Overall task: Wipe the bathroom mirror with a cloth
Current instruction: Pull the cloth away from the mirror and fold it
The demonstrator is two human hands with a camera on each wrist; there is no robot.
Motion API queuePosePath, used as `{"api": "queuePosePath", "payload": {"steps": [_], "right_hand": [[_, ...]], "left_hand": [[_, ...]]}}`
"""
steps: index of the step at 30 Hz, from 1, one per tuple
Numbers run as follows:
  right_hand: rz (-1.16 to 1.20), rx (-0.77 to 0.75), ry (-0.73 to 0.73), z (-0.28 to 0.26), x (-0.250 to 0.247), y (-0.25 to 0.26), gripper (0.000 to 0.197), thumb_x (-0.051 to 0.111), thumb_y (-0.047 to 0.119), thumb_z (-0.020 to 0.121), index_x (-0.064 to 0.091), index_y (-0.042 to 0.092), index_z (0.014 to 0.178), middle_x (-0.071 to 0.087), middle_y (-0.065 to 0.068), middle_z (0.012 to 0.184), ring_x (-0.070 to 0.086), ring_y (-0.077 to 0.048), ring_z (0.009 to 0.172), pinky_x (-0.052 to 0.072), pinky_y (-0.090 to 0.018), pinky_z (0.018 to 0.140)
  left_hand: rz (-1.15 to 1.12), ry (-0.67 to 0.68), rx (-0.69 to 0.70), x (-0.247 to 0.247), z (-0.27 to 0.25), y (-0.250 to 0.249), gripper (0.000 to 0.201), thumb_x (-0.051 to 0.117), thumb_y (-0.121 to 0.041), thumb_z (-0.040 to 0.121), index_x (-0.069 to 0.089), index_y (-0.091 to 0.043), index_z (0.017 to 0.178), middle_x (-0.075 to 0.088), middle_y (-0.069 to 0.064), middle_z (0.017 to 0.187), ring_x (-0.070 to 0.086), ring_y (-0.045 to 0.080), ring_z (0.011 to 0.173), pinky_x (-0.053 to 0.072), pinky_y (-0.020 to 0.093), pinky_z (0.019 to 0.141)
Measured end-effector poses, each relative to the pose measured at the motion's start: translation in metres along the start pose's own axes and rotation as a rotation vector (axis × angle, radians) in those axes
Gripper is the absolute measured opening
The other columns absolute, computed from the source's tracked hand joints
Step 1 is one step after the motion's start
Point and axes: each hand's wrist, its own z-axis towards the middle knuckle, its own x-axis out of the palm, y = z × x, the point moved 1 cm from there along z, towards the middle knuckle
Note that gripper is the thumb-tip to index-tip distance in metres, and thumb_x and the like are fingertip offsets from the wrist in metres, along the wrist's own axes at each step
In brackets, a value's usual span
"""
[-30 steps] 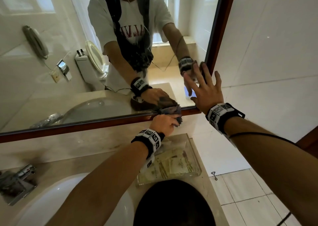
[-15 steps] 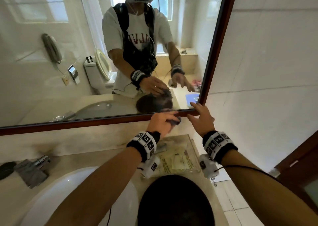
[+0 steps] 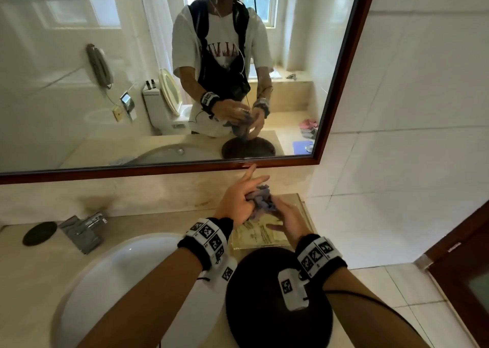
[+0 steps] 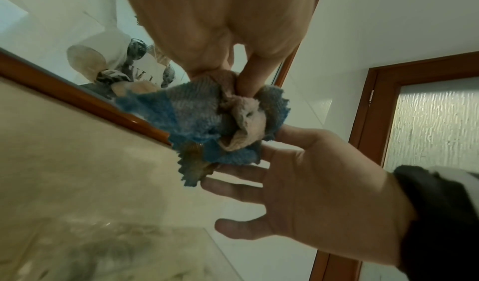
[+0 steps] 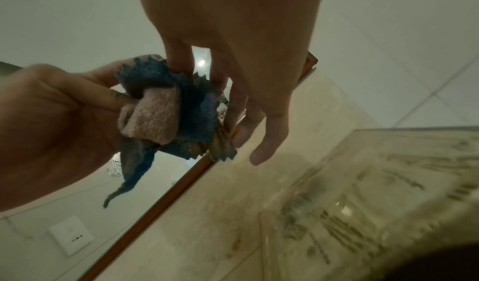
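Observation:
The wood-framed bathroom mirror (image 3: 79, 83) hangs above the counter; its glass also shows in the left wrist view (image 4: 77, 39) and the right wrist view (image 5: 64, 183). A crumpled blue and pink cloth (image 3: 260, 199) (image 4: 207, 117) (image 5: 168, 111) is held in the air just below the mirror's lower frame, off the glass. My left hand (image 3: 238, 202) pinches the cloth between thumb and fingers, index finger stretched out. My right hand (image 3: 288, 218) lies under and beside the cloth, its fingers (image 4: 233, 169) fairly straight and touching it, thumb apart.
On the beige counter are a white basin (image 3: 127, 263), a chrome tap (image 3: 84, 228), a black disc (image 3: 39, 232), a glass tray (image 3: 304, 210) with papers under my hands, and a dark round object (image 3: 272, 308) at the front. A tiled wall and a wooden door (image 3: 465, 268) are at right.
My right hand left the mirror's right edge and came down to the cloth. My left hand drew the cloth back from the lower frame to above the tray.

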Motion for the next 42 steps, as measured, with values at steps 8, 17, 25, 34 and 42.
{"api": "queuePosePath", "payload": {"steps": [8, 17, 25, 34, 42], "right_hand": [[0.291, 0.079, 0.003, -0.049, 0.021, -0.026, 0.024, 0.062, 0.021, 0.090, 0.068, 0.013, 0.113, 0.071, -0.008, 0.106, 0.063, -0.026, 0.101, 0.047, -0.046, 0.090], [0.256, 0.124, -0.085, -0.102, 0.044, -0.062, 0.031, 0.062, 0.014, 0.092, 0.064, 0.009, 0.123, 0.071, -0.015, 0.111, 0.067, -0.035, 0.105, 0.049, -0.049, 0.100], [0.446, 0.140, -0.275, -0.154, 0.071, -0.100, 0.030, 0.054, -0.002, 0.091, 0.060, 0.000, 0.120, 0.063, -0.026, 0.119, 0.062, -0.039, 0.105, 0.051, -0.049, 0.091], [0.364, 0.192, -0.553, -0.189, 0.063, -0.124, 0.030, 0.060, 0.004, 0.090, 0.063, 0.003, 0.120, 0.067, -0.021, 0.112, 0.064, -0.034, 0.101, 0.052, -0.035, 0.071], [0.283, 0.278, -0.669, -0.176, 0.040, -0.137, 0.025, 0.060, 0.009, 0.092, 0.065, 0.010, 0.117, 0.068, -0.014, 0.110, 0.063, -0.031, 0.102, 0.049, -0.031, 0.066]], "left_hand": [[-0.103, -0.001, -0.136, 0.006, -0.055, 0.018, 0.071, 0.060, 0.012, 0.083, 0.047, -0.023, 0.143, 0.012, -0.011, 0.161, 0.024, 0.006, 0.144, 0.032, 0.031, 0.116], [-0.127, 0.108, -0.287, -0.007, -0.125, 0.032, 0.061, 0.075, -0.026, 0.081, 0.055, -0.032, 0.137, 0.064, -0.010, 0.129, 0.058, 0.007, 0.120, 0.049, 0.030, 0.101], [-0.036, 0.179, -0.265, -0.029, -0.185, 0.040, 0.071, 0.074, -0.046, 0.081, 0.045, -0.034, 0.144, 0.048, -0.006, 0.146, 0.044, 0.013, 0.134, 0.038, 0.023, 0.098], [-0.062, 0.045, -0.328, -0.017, -0.218, 0.051, 0.056, 0.067, -0.057, 0.071, 0.050, -0.046, 0.123, 0.054, -0.009, 0.118, 0.050, 0.015, 0.118, 0.044, 0.048, 0.100], [0.052, 0.047, -0.362, 0.004, -0.217, 0.063, 0.065, 0.070, -0.049, 0.080, 0.044, -0.039, 0.139, 0.046, 0.001, 0.137, 0.043, 0.019, 0.126, 0.041, 0.044, 0.105]]}}
